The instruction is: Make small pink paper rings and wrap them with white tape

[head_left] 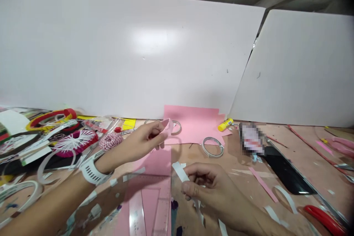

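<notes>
My left hand [143, 141], with a white watch on its wrist, pinches a small folded pink paper piece [167, 127] above the table. My right hand [210, 188] is closed on a white paper strip [180, 171] that sticks up to the left and also hangs below the fingers. Under both hands lies a pink paper sheet [157, 162] with a clear set square [151, 202] on it.
A larger pink sheet [193, 123], two tape rings [212, 146], a yellow glue stick [225, 124] and red-white twine [110, 141] lie behind. Craft clutter fills the left. A black tray [284, 169], red scissor handles [325, 219] and paper scraps sit right. White boards [124, 51] wall the back.
</notes>
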The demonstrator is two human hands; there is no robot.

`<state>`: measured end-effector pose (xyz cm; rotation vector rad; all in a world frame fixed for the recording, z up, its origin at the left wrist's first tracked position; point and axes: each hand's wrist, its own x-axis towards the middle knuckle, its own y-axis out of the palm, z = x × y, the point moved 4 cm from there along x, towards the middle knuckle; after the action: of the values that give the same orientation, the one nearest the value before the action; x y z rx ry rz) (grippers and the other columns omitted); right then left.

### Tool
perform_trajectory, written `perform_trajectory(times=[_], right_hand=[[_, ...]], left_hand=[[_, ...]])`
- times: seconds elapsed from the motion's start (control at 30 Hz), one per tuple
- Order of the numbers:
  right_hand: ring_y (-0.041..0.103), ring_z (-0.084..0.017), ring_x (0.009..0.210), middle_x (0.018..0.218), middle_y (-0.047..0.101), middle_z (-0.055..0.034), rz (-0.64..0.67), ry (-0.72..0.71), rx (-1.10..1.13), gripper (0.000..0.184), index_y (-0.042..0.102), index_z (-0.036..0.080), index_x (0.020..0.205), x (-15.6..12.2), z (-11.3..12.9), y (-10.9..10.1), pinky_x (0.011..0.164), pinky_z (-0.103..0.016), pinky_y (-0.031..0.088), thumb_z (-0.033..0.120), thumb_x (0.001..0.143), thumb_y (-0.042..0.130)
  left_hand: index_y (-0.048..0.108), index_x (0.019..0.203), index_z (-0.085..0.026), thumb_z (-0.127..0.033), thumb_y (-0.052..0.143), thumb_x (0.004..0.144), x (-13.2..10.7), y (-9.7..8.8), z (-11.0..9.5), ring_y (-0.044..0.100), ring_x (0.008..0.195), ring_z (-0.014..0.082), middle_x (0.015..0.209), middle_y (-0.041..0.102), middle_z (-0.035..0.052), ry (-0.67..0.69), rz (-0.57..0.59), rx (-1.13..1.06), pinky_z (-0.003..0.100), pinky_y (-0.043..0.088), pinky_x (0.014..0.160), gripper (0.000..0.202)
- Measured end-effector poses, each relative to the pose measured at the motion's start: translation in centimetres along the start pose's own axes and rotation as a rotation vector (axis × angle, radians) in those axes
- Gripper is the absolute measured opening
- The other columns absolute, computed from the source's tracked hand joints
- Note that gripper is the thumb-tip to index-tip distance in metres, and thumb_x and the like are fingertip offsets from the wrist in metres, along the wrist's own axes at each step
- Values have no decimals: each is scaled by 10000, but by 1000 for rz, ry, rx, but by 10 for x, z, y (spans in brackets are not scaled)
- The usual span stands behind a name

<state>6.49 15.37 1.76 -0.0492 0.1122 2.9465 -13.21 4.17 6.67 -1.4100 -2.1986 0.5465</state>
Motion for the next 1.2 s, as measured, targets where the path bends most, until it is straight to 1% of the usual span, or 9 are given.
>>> perform_trajectory(times=[0.13,0.33,0.43,0.57,0.7,0.8,0.87,1.0,1.2], right_hand=[[612,-126,727,772,671,38,-113,-48,67,422,743,313,1203,1,8,-9,694,-258,485,394,807,865],[731,-175,874,913,774,-29,-238,-175,106,201,772,236,865,7,24,-20,778,-293,599,409,811,859],[744,-174,868,888,786,-19,-258,-210,88,172,756,238,867,8,28,-24,817,-301,612,391,846,832],[732,-162,948,972,781,-18,-262,-211,28,145,758,248,912,8,26,-27,846,-266,595,378,873,811],[713,-152,948,954,759,-12,-325,-207,-9,178,749,243,900,6,23,-30,859,-255,575,413,880,800],[704,-162,949,957,755,-19,-308,-178,-9,204,740,237,906,4,21,-27,887,-287,574,437,893,780],[693,-156,879,923,749,-20,-301,-139,1,231,737,234,918,3,17,-23,807,-273,580,462,894,772],[669,-132,751,829,724,-11,-279,-70,87,261,742,226,916,4,4,-12,682,-235,553,484,890,770],[672,-135,696,771,717,-16,-307,-46,157,304,741,204,851,8,-10,-3,648,-234,563,506,876,773]], left_hand=[[560,1095,-174,-456,535,1037,-1,13,-7,725,830,199,830,740,52,-39,31,-347,330,531,812,289],[563,1199,-167,-395,663,982,-3,44,2,745,993,226,1063,773,115,-82,-10,-662,386,545,940,330],[530,1305,-172,-366,710,951,-6,56,4,747,943,209,1008,775,93,-148,-36,-777,369,546,916,442],[548,1149,-200,-230,714,900,-9,62,1,740,808,162,897,769,36,-224,-87,-960,273,542,763,301],[544,1064,-195,-148,667,900,-9,65,1,755,905,193,911,783,55,-140,-76,-955,311,560,853,210],[521,1216,-206,-183,675,947,-10,72,3,747,1035,235,1067,782,98,-35,-27,-928,376,561,926,312],[491,1315,-215,-225,668,976,-12,79,3,741,1060,248,1159,760,127,4,1,-933,381,566,907,383],[497,1294,-212,-221,700,960,-15,91,-1,735,960,199,1194,739,123,28,-31,-970,322,554,833,391],[421,1416,-211,-155,750,891,-23,106,-4,645,727,108,1082,749,94,-70,-25,-1029,258,497,704,622]])
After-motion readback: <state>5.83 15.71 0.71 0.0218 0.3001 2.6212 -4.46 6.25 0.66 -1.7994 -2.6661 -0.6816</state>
